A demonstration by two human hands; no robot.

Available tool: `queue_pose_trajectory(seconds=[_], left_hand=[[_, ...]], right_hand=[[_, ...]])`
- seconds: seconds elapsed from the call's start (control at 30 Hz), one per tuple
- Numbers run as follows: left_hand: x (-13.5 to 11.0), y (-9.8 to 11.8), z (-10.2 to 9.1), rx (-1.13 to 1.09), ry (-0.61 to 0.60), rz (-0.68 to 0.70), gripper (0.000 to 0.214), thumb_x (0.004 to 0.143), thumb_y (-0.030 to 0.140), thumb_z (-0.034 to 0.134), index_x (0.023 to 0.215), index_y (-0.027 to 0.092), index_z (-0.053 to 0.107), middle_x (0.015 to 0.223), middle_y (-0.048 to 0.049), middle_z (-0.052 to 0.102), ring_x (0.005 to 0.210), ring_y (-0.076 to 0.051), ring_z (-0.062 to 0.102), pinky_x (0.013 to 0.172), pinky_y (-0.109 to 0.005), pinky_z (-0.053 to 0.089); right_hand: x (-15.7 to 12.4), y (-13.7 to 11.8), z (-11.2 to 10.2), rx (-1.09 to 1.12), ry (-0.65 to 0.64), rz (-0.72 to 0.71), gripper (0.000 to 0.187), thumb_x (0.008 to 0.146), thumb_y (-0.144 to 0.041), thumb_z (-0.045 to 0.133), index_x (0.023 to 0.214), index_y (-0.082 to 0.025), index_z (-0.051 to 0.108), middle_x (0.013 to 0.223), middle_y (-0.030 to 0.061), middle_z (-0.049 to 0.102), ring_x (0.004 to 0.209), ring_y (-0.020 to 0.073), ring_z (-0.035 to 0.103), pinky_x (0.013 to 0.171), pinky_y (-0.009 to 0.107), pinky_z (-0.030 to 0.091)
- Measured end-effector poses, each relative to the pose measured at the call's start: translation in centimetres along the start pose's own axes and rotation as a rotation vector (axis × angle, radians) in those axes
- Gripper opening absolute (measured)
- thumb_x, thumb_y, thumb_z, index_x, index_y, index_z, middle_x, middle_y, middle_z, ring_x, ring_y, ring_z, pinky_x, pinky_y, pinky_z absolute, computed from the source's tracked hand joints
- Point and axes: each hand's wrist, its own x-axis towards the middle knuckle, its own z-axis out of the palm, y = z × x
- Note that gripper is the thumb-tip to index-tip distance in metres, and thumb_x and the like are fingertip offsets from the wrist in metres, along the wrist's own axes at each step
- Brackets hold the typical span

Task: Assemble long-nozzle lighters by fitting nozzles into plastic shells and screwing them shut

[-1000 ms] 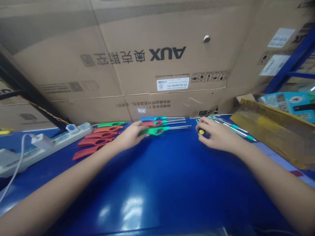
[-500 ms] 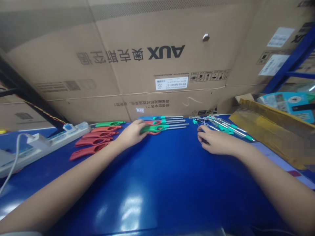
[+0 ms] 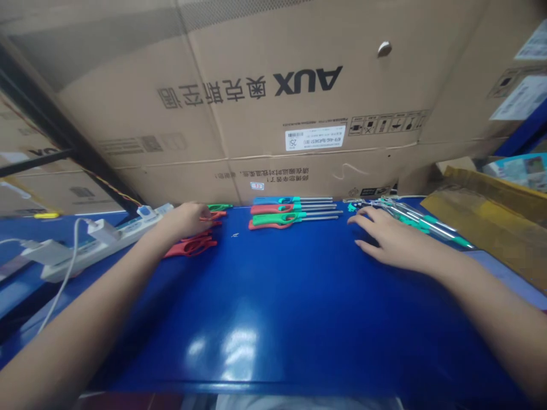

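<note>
My left hand (image 3: 184,219) lies over a pile of red and green plastic handle shells (image 3: 194,245) at the far left of the blue table (image 3: 273,307), fingers curled onto them. A row of assembled long-nosed lighters (image 3: 282,212) in blue, red and green lies at the table's far middle, untouched. My right hand (image 3: 387,239) rests palm down on the table with fingers stretched out, its fingertips beside a heap of metal tubes with green ends (image 3: 410,219).
A large AUX cardboard box (image 3: 273,102) stands as a wall behind the table. A white power strip (image 3: 102,239) with plugs and a cable lies at the left. Yellow-brown packaging (image 3: 487,228) sits at the right.
My left hand let go of the green lighter, which now lies in the row, and moved left onto the handle shells. My right hand opened flat; the small yellow part is no longer seen.
</note>
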Motion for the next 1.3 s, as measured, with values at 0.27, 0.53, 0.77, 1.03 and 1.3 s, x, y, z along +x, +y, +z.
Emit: queue_pose_trajectory(seconds=[0.27, 0.53, 0.77, 1.03, 1.3], left_hand=[[0.1, -0.4, 1.1, -0.023, -0.108, -0.063, 0.017, 0.073, 0.038, 0.062, 0.076, 0.025, 0.073, 0.072, -0.0037, 0.073, 0.070, -0.024, 0.068, 0.061, -0.028, 0.045], [0.9, -1.0, 1.1, -0.062, -0.114, -0.066, 0.020, 0.081, 0.025, 0.059, 0.097, 0.020, 0.070, 0.087, -0.0062, 0.076, 0.077, -0.024, 0.070, 0.067, -0.027, 0.049], [0.0, 0.5, -1.4, 0.016, -0.023, -0.119, 0.029, 0.083, 0.023, 0.055, 0.109, 0.017, 0.066, 0.099, -0.0149, 0.074, 0.091, -0.032, 0.071, 0.073, -0.034, 0.051], [-4.7, 6.6, -3.5, 0.121, 0.161, 0.050, 0.023, 0.095, 0.026, 0.045, 0.112, 0.018, 0.058, 0.101, -0.0139, 0.070, 0.095, -0.033, 0.068, 0.074, -0.037, 0.049], [-12.2, 16.6, 1.2, -0.201, 0.164, 0.710, 0.012, 0.099, 0.015, 0.046, 0.104, 0.023, 0.053, 0.089, -0.0058, 0.066, 0.080, -0.023, 0.062, 0.071, -0.034, 0.048]], right_hand=[[0.6, -2.4, 0.1, 0.081, 0.056, -0.213, 0.030, 0.099, -0.030, 0.046, 0.123, -0.019, 0.060, 0.131, 0.0164, 0.056, 0.115, 0.0315, 0.060, 0.092, 0.051, 0.054], [0.9, -3.1, 0.5, 0.075, 0.060, -0.298, 0.028, 0.099, -0.026, 0.046, 0.121, -0.019, 0.062, 0.127, 0.0146, 0.060, 0.111, 0.0292, 0.063, 0.091, 0.049, 0.056], [0.7, -3.1, 0.1, 0.048, 0.101, -0.301, 0.029, 0.099, -0.023, 0.046, 0.121, -0.018, 0.063, 0.126, 0.0157, 0.063, 0.109, 0.0302, 0.065, 0.088, 0.049, 0.056], [0.7, -4.5, 0.2, 0.100, 0.237, -0.386, 0.030, 0.098, -0.020, 0.047, 0.124, -0.018, 0.061, 0.124, 0.0153, 0.064, 0.111, 0.0292, 0.063, 0.093, 0.049, 0.054], [-0.5, -9.2, 0.8, 0.594, -0.026, -0.368, 0.051, 0.093, -0.042, 0.065, 0.138, -0.026, 0.047, 0.139, 0.0110, 0.050, 0.119, 0.0216, 0.058, 0.101, 0.036, 0.052]])
